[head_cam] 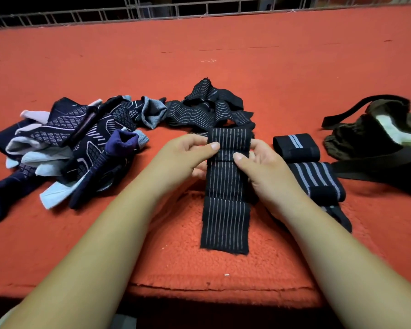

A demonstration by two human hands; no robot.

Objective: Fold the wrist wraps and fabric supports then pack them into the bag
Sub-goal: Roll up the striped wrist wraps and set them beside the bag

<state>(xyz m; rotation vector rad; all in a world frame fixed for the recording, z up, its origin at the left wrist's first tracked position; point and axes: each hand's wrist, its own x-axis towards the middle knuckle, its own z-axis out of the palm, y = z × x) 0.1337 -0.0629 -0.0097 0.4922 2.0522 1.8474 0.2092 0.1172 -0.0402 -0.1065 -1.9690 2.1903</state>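
Striped wrap (226, 210) held over the worktop (223, 55)
Left hand (188, 155) and right hand (261, 167) both pinch it; the bag (356, 136) shows something white inside.

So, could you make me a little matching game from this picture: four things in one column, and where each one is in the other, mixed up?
Things:
1. long striped wrap
2. rolled wraps
3. bag
4. heap of navy supports

Places:
A. far right, straps lying loose
B. far left, not yet folded
C. pinched by the left hand and the right hand
D. done up, between the hands and the bag

Pairs: 1-C, 2-D, 3-A, 4-B.
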